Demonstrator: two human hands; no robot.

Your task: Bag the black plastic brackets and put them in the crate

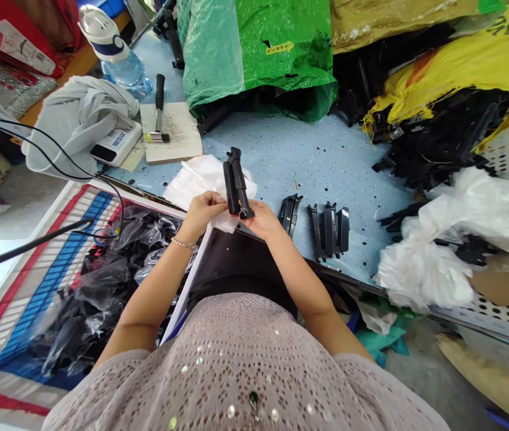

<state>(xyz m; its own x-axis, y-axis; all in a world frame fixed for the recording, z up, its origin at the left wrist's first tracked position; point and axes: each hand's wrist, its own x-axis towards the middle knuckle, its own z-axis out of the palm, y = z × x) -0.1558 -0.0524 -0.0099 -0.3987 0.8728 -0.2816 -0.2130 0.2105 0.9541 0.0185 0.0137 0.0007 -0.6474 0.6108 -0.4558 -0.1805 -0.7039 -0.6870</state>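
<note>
My right hand is closed round the lower end of a black plastic part, a pair of long pieces side by side, standing tilted above the table edge. At its left, my left hand has its thumb and fingers pinched together against a thin clear plastic bag; the exact grip is partly hidden. A stack of white plastic bags lies on the table just beyond both hands. To the right of my right hand, more black plastic parts lie in small groups near the table edge.
At left, a striped crate holds many bagged black parts. A hammer lies on a board beside a phone-like white device and a water bottle. Green and yellow sacks of black parts line the back.
</note>
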